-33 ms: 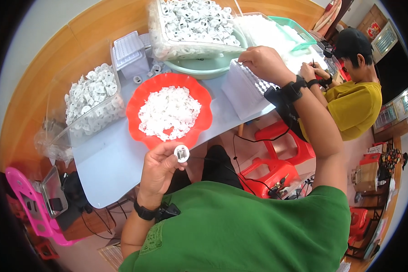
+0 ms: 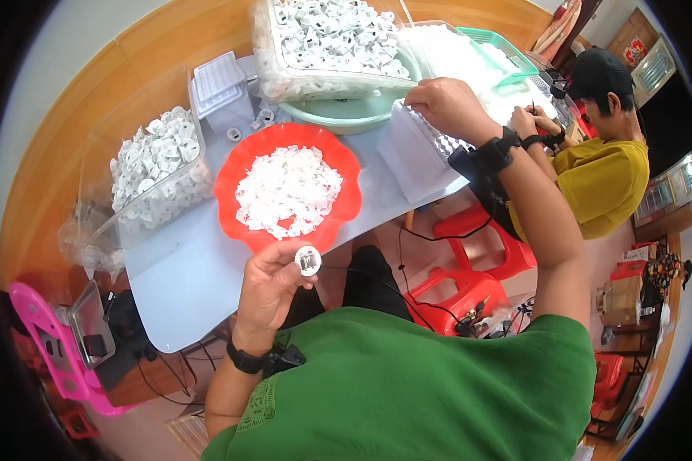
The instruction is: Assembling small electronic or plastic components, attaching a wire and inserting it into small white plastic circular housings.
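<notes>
Above my lap, my left hand pinches a small round white plastic part between thumb and fingers; metal pieces show inside its face. My right hand is over a stack of white trays, its fingers bent together and pointing down at the top tray's far left edge. What those fingertips hold, if anything, is hidden. Just beyond my left hand a red scalloped bowl holds a heap of small white pieces.
White plastic parts fill a clear bin at the left and a larger bin resting on a pale green basin. A green basket lies farther right. Beside the table a person in yellow works with both hands. Red stools stand below.
</notes>
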Available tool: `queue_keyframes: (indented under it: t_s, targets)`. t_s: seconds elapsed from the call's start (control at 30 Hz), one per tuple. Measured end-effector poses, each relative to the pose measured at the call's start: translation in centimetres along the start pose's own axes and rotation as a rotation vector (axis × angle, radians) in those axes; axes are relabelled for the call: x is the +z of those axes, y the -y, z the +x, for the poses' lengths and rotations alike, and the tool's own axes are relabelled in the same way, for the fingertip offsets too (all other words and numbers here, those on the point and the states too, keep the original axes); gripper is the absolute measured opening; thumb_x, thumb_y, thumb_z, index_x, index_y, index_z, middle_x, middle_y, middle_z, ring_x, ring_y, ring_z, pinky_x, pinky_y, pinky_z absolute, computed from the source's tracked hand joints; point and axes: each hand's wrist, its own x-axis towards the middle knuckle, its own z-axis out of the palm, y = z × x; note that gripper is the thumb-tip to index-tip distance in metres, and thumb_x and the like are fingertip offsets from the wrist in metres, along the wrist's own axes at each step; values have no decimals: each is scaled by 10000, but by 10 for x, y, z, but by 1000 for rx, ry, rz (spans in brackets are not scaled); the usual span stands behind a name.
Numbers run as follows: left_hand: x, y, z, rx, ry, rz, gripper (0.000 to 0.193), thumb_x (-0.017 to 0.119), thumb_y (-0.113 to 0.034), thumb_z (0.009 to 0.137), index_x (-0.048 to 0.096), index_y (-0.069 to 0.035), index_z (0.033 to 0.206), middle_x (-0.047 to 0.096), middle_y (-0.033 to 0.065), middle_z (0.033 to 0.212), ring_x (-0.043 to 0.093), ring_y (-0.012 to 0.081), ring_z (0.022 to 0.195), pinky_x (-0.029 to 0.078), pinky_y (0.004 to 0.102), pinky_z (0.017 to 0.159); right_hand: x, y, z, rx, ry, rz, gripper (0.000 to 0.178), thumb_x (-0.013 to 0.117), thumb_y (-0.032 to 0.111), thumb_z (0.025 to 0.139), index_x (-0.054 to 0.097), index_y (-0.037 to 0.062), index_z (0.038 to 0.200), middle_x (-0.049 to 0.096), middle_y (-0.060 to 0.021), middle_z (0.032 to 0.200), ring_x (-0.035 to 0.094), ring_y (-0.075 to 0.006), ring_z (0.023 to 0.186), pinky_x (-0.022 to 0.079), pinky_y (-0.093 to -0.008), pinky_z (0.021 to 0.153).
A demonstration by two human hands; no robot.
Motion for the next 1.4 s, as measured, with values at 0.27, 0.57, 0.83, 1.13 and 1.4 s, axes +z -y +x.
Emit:
queue_keyframes:
  t_s: [0.27,0.57,0.83,1.13,1.4]
  targets:
    - [-6,-1,3,27,-27,41,343,662,-171,871,572,49,1118,657,112,910,646,168,749,525,267,645,4,-3,10,41,52,60,64,626,79,752,653,22,763,639,-126,691,618,-290,659,487,-367,632]
    - [-8,-4,2,14,-3,16,350,670,-181,865,570,48,1110,653,110,906,646,168,755,527,266,650,3,-4,11,83,81,185,81,634,53,752,643,-20,785,637,-133,674,612,-243,614,482,-323,600]
    - [-5,-4,1,2,4,-37,300,643,-124,880,574,35,1124,657,109,951,643,157,785,525,262,681,-6,3,12,115,178,288,92,635,41,734,602,-34,777,574,-97,632,537,-179,577,442,-301,567]
    - [-8,0,-6,8,80,-111,310,614,-163,905,565,14,1155,646,171,979,639,169,785,530,265,693,-18,9,1,49,124,258,95,600,26,722,522,-27,724,500,-74,605,464,-161,554,409,-294,543]
    - [-8,4,-14,41,76,-117,308,603,-167,914,566,14,1160,645,170,1000,631,156,802,527,259,726,-49,138,-45,-127,-8,693,149,646,-88,715,573,-9,818,572,-69,768,587,-150,655,465,-260,586]
